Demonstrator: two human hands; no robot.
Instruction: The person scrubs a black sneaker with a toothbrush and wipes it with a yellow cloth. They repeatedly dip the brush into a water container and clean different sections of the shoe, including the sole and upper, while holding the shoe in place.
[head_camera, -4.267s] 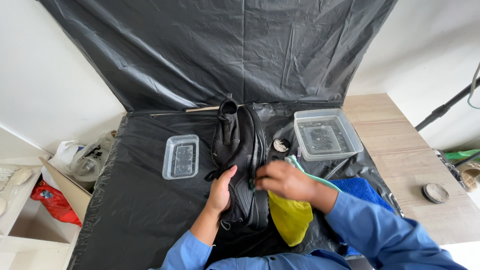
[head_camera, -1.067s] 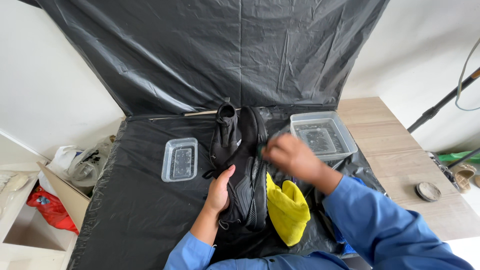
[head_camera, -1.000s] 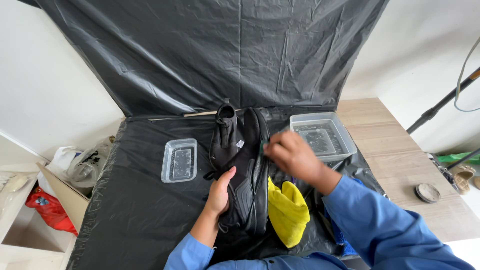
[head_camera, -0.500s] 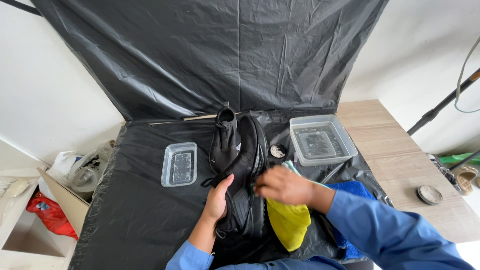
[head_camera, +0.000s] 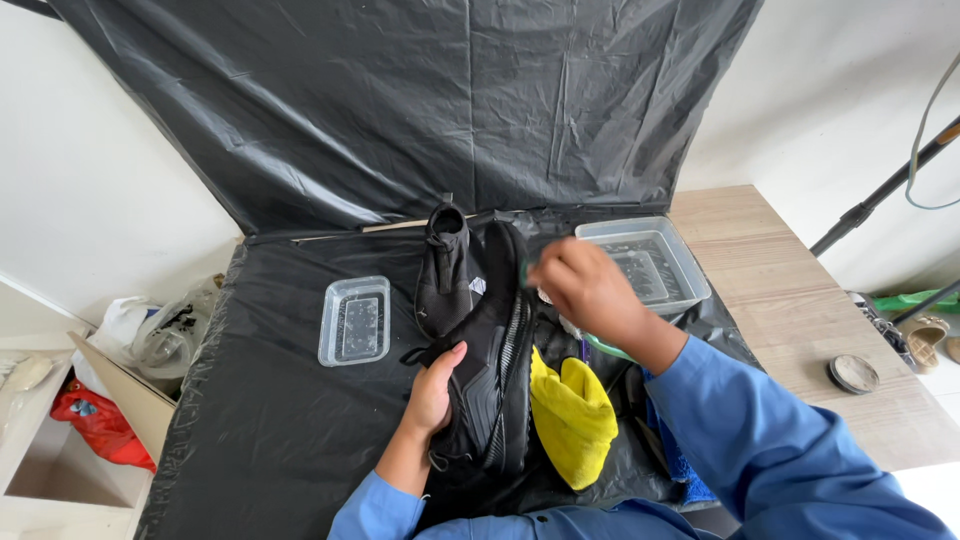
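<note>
Black shoe (head_camera: 490, 350) lies on its side mid-desk, on the black plastic sheet (head_camera: 250, 420) that covers the desk (head_camera: 790, 300) & runs up the wall behind. Left hand (head_camera: 435, 390) is wrapped around the shoe's upper from the left side, fingers curled over it, thumb up near the ankle opening. A second black shoe (head_camera: 445, 270) stands just behind, touching the first.

Right hand (head_camera: 585, 290) is up by the toe end of the held shoe, fingers bunched tight around sth small & greenish (mostly hidden by the fingers; can't tell what it is). Hand is a bit blurred.

Yellow cloth (head_camera: 570, 415) lies just right of the shoe, under the right forearm. Blue cloth (head_camera: 680, 465) peeks out beneath the sleeve. Clear tub w/ water (head_camera: 650, 265) sits right of the shoes, near the right hand. Smaller clear tray (head_camera: 355, 320) sits left of the shoes, apart from them.
</note>
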